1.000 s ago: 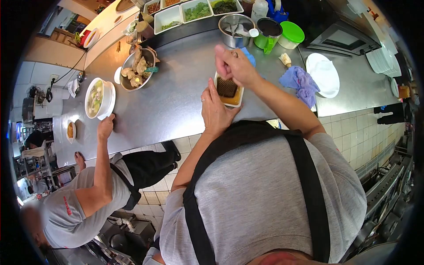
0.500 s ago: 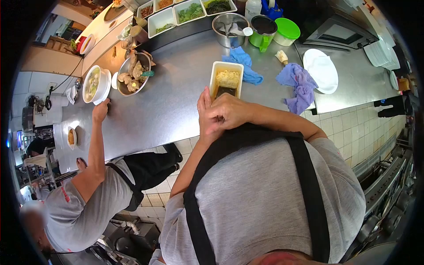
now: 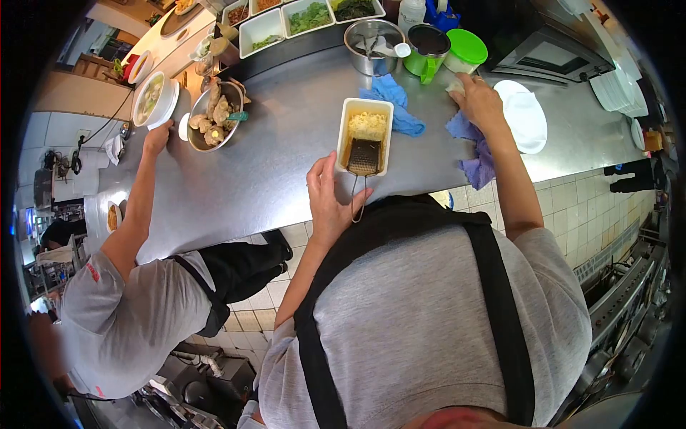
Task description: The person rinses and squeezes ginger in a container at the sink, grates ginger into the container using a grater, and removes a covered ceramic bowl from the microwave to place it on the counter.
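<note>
A white rectangular tub (image 3: 341,136) stands at the counter's front edge, with pale grated ginger (image 3: 367,123) in its far part. A small flat metal grater (image 3: 364,156) leans in its near end, its wire handle sticking out toward me. My left hand (image 3: 332,206) is beside the tub, thumb and fingers closed about that handle. Off to the right, my right hand (image 3: 481,106) reaches past a purple cloth (image 3: 480,161) and has its fingers closed on a pale piece of ginger (image 3: 455,86), mostly covered by them.
A blue cloth (image 3: 397,107) lies right of the tub. Behind are a steel pot (image 3: 357,58), a green jug (image 3: 427,66) and a green-lidded tub (image 3: 467,50). A white plate (image 3: 527,136) is far right. At left, a co-worker's hand (image 3: 158,136) touches a white bowl (image 3: 174,96) near a ginger bowl (image 3: 207,145).
My right hand has left my left hand and moved right onto the ginger piece. The grater's handle now shows in my left hand. The co-worker's bowl has shifted slightly away.
</note>
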A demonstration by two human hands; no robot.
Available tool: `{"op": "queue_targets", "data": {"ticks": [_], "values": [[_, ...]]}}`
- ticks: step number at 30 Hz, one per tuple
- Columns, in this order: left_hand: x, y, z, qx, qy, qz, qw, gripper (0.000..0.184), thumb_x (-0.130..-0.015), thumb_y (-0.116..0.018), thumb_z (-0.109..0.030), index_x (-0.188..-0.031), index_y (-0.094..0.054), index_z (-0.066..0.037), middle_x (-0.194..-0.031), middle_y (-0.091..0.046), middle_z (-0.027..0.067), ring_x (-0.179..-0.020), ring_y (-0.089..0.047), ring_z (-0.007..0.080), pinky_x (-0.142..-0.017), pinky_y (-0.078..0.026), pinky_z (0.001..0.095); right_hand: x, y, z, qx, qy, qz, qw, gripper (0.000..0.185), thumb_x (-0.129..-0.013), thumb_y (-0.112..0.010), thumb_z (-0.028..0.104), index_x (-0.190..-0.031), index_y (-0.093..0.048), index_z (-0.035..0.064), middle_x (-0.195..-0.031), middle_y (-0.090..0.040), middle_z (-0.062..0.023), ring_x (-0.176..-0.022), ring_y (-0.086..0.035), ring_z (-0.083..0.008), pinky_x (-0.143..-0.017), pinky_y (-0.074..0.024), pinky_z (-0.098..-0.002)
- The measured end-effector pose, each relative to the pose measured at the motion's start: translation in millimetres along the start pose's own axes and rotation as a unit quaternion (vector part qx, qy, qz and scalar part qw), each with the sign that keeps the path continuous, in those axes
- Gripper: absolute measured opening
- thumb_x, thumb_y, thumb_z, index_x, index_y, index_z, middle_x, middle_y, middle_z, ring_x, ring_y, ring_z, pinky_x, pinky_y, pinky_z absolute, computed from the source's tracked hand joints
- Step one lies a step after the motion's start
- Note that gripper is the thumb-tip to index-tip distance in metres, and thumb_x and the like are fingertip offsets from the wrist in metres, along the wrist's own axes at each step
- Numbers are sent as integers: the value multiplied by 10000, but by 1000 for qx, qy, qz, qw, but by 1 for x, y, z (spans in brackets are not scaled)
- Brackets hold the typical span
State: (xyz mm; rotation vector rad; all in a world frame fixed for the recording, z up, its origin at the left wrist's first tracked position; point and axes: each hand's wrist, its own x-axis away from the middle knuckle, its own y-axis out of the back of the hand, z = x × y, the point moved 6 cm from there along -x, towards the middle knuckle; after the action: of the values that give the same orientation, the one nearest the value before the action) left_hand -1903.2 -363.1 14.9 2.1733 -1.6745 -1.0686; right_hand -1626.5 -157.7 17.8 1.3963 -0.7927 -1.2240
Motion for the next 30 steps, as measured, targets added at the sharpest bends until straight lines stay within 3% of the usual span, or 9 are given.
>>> {"op": "queue_targets", "data": {"ticks": [7, 10, 13, 16, 19, 22, 26, 28, 30], "values": [[-12, 4, -19, 10, -73, 24, 997, 417, -652, -779, -93, -1044, -637, -71, -901, -533, 87, -758, -545, 206, -638, -472, 292, 3, -44, -26, -27, 12, -17, 999, 434, -756, -646, 213, -1160, -516, 121, -956, -614, -177, -840, -608, -347, -723, -487, -430], [-11, 2, -9, 13, 0, 76, 997, 369, -691, -752, -75, -1041, -637, -59, -817, -565, 63, -644, -540, 166, -578, -468, 270, 3, -37, -20, -141, 53, -24, 988, 443, -783, -641, 210, -1195, -503, 125, -965, -625, -141, -814, -621, -279, -710, -494, -375], [-4, -5, 18, 182, 180, 104, 961, 340, -741, -713, -60, -1068, -622, -45, -856, -618, 76, -654, -581, 146, -573, -484, 253, 11, -37, -2, -490, -52, 58, 868, 441, -818, -634, 221, -1217, -490, 100, -949, -629, -97, -759, -605, -189, -690, -488, -308], [-6, -10, 9, 360, 312, 143, 867, 259, -864, -569, -65, -1112, -581, 8, -984, -631, 111, -773, -630, 188, -663, -505, 250, 27, -34, 35, -689, -111, 159, 698, 408, -863, -600, 238, -1211, -487, 58, -928, -624, -73, -724, -570, -130, -671, -472, -259], [-4, -12, 12, 477, 360, 150, 787, 248, -896, -495, -77, -1100, -566, 46, -970, -635, 139, -811, -647, 204, -652, -528, 288, 41, -46, 61, -799, -135, 243, 533, 388, -891, -557, 255, -1201, -484, 32, -928, -625, -89, -700, -568, -145, -659, -474, -273], [-1, -2, 15, 508, 395, 185, 743, 271, -932, -408, -105, -1084, -558, 60, -956, -635, 135, -776, -647, 212, -674, -527, 310, 47, -53, 71, -831, -140, 281, 459, 388, -919, -500, 301, -1201, -485, 35, -940, -623, -83, -690, -567, -142, -654, -474, -287], [1, 15, 8, 427, 388, 203, 791, 145, -880, -531, -50, -999, -579, 18, -838, -608, 77, -670, -634, 173, -562, -521, 262, 49, -56, 79, -853, -136, 302, 403, 421, -926, -466, 353, -1208, -483, 41, -886, -598, -49, -654, -548, -132, -644, -471, -295], [1, 24, 4, 434, 385, 211, 787, 271, -829, -586, -6, -1093, -527, -9, -858, -583, 70, -629, -616, 154, -514, -496, 226, 48, -46, 85, -862, -127, 320, 371, 426, -928, -458, 360, -1211, -482, 42, -853, -580, -34, -638, -536, -125, -634, -469, -289], [-2, 34, -5, 448, 370, 216, 785, 396, -805, -591, 13, -1183, -480, -28, -885, -580, 77, -623, -601, 142, -510, -470, 207, 46, -43, 87, -857, -126, 318, 384, 429, -931, -452, 361, -1218, -477, 44, -836, -565, -27, -631, -528, -121, -631, -467, -282]]}}
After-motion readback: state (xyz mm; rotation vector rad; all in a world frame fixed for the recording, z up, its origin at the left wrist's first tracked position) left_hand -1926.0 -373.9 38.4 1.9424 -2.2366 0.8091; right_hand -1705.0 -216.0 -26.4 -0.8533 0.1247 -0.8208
